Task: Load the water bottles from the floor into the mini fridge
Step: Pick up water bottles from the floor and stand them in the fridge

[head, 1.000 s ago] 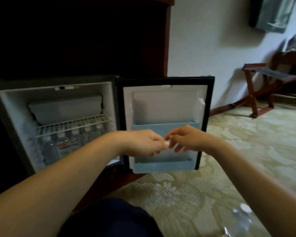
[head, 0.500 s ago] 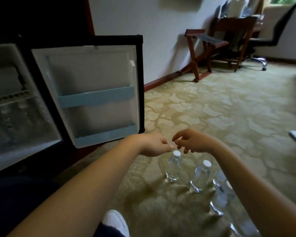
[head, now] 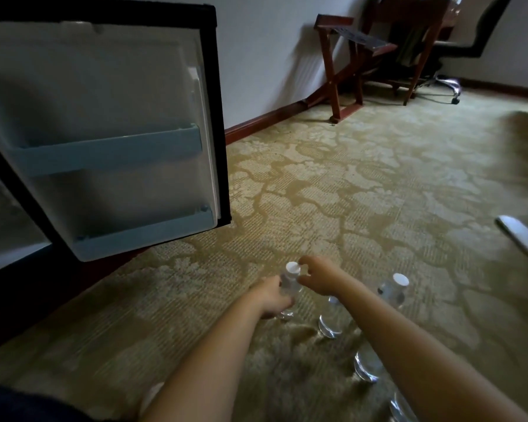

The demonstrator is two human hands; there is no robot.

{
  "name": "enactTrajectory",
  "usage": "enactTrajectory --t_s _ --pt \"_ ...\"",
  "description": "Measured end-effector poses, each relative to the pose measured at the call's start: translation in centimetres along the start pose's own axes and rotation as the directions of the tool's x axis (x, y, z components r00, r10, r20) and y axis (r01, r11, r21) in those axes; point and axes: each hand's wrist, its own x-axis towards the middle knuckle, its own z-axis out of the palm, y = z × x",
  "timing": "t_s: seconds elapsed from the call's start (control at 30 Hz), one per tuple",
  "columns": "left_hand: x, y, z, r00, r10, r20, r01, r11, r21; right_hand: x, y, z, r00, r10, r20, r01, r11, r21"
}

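Several clear water bottles with white caps stand on the patterned carpet. My left hand [head: 272,296] wraps around the body of the nearest-left water bottle [head: 290,283], which stands upright. My right hand [head: 317,277] pinches at its neck, just below the white cap. Another bottle [head: 392,289] stands to the right, and two more bottles [head: 329,322] [head: 367,365] are partly hidden behind my right forearm. The mini fridge door [head: 110,141] hangs open at the upper left, with two empty pale-blue door shelves. Only a sliver of the fridge interior [head: 0,226] shows at the left edge.
A wooden luggage rack [head: 345,65] stands by the wall at the back, with a desk and an office chair [head: 448,53] behind it. A white slipper-like object [head: 521,239] lies on the carpet at the right edge. A white shoe tip [head: 151,397] shows by my left forearm.
My view swung from the fridge down to the floor. Both hands dropped from in front of the door to the bottles and closed on the nearest-left one.
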Motion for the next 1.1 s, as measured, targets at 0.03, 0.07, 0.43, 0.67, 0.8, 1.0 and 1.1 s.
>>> enactTrajectory --t_s 0.03,0.07,0.43,0.67,0.8,1.0,1.1 --pt "0.5 -0.5 0.4 1.000 -0.010 -0.007 0.010 1.000 -0.004 0.6 -0.1 0.6 1.000 0.002 -0.010 -0.002 1.000 0.000" --pt "0.9 -1.2 0.6 1.000 -0.019 -0.014 0.019 1.000 -0.008 1.2 -0.3 1.2 1.000 0.007 -0.015 -0.007 1.000 0.008" --pt "1.6 -6.6 1.1 0.981 -0.127 -0.148 0.090 0.968 -0.235 2.5 -0.6 4.1 0.987 -0.062 -0.150 0.020 0.963 -0.269" --pt "1.5 -5.9 1.2 0.984 -0.109 -0.139 0.061 0.948 -0.312 1.6 -1.6 2.5 0.977 -0.159 -0.143 0.118 0.958 -0.261" --pt "0.7 -5.6 0.4 0.992 -0.062 -0.109 0.001 0.872 -0.489 -0.3 -3.0 0.0 0.963 -0.216 -0.162 0.183 0.964 -0.193" --pt "-1.7 -5.3 -1.1 0.960 0.155 -0.232 -0.247 0.860 -0.447 -3.6 -6.7 -5.4 0.895 -0.352 -0.276 0.337 0.936 -0.101" --pt "-3.2 -4.7 -3.1 0.888 0.222 -0.403 -0.384 0.840 -0.384 -5.1 -9.1 -8.2 0.846 -0.394 -0.359 0.402 0.914 -0.057"
